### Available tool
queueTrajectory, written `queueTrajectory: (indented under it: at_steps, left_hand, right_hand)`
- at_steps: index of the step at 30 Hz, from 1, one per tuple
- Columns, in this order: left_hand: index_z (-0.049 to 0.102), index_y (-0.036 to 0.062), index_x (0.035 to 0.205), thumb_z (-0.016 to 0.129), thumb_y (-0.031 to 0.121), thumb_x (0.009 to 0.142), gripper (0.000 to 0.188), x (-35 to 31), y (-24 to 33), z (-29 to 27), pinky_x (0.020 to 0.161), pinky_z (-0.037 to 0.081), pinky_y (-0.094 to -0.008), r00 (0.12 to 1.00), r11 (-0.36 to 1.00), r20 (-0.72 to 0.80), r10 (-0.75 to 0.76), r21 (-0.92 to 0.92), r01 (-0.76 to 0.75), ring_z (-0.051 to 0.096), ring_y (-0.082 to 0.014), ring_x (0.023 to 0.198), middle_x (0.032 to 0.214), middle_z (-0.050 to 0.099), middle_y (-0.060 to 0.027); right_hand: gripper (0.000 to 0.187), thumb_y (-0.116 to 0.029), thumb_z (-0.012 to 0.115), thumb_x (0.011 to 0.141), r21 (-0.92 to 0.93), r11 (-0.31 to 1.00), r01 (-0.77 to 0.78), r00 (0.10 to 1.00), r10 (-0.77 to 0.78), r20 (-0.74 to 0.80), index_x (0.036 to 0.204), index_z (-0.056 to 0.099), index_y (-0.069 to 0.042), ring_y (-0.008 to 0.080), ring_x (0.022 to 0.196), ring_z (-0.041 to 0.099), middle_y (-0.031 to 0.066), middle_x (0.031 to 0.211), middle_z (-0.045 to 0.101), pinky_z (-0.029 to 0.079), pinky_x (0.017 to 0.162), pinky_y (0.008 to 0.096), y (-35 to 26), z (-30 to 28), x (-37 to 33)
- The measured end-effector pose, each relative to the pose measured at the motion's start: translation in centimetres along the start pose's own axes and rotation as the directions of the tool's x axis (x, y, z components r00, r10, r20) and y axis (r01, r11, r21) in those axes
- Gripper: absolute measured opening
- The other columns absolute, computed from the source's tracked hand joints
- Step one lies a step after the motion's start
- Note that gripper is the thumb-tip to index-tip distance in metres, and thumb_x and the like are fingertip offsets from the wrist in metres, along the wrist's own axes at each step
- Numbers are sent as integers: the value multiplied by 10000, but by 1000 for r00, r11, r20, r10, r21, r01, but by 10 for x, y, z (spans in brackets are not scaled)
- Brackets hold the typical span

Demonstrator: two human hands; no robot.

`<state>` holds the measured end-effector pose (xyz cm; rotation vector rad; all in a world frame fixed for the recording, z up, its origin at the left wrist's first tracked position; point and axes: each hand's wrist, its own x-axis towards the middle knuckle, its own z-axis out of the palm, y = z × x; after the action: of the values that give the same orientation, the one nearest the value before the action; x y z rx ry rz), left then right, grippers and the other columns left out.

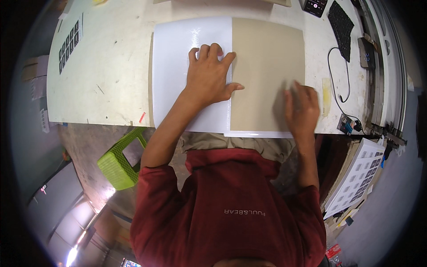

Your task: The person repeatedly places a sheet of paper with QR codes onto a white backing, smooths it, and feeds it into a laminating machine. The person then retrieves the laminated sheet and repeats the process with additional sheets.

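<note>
A glossy white sheet [171,66] covers the left half in front of me on the table, and a plain beige board or sheet [267,53] makes up the right half. They meet along a straight upright line. My left hand [208,80] presses on the white sheet with bent, spread fingers; its index fingertip and thumb reach to the seam and onto the beige side. My right hand [304,109], slightly blurred, is at the beige piece's right edge with thumb and fingers apart, seemingly holding nothing. A thin white strip shows below the beige piece's near edge.
The white table [106,58] bears a dark printed label sheet [70,46] at left. A black mesh-like piece [341,26], a phone [315,6], a cable [329,66] and a metal rail [384,80] lie at right. A green stool [118,167] stands below left; printed sheets [356,178] sit below right.
</note>
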<state>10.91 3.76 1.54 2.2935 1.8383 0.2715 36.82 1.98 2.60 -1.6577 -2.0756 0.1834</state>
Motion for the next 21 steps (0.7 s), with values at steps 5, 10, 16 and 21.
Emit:
queueTrajectory:
  at_steps: [5,10,16,21]
  left_hand:
    - [564,125,1379,849,540,647,888,-33,5,-2,1088,263,-582,985,989,-157,65,-124,-85,428,-361,1272,1340,486,-169]
    - [463,145,1475,849,480,670,954,-126,8,-15,1150,125,-669,995,991,5,-101,-86,101,269,-467,1438,1550,322,-235]
    - [331,104,1538,898,427,656,1097,-201,-14,19,1169,151,-640,863,955,-446,-236,56,290,209,-445,1480,1592,223,-276]
    - [44,-83,1549,637,695,833,1212,-166,-3,5,1204,185,-539,406,912,-907,-110,70,404,243,-401,1472,1595,174,-284]
  right_hand:
    - [438,-170,751,875,13,943,333,927,-330,178,1268,638,-14,359,1176,616,186,1158,671,485,1017,499,-14,15,-5]
    - [489,-184,762,864,117,956,270,925,-291,245,1290,617,7,371,1268,576,186,1262,650,426,1085,557,-7,11,-18]
    - [488,-166,768,855,168,944,284,918,-318,235,1283,619,14,376,1278,570,187,1284,644,422,1088,565,-3,11,-23]
    - [468,-139,752,859,189,944,270,920,-311,239,1283,620,9,377,1285,565,191,1292,640,419,1092,559,-3,7,-22]
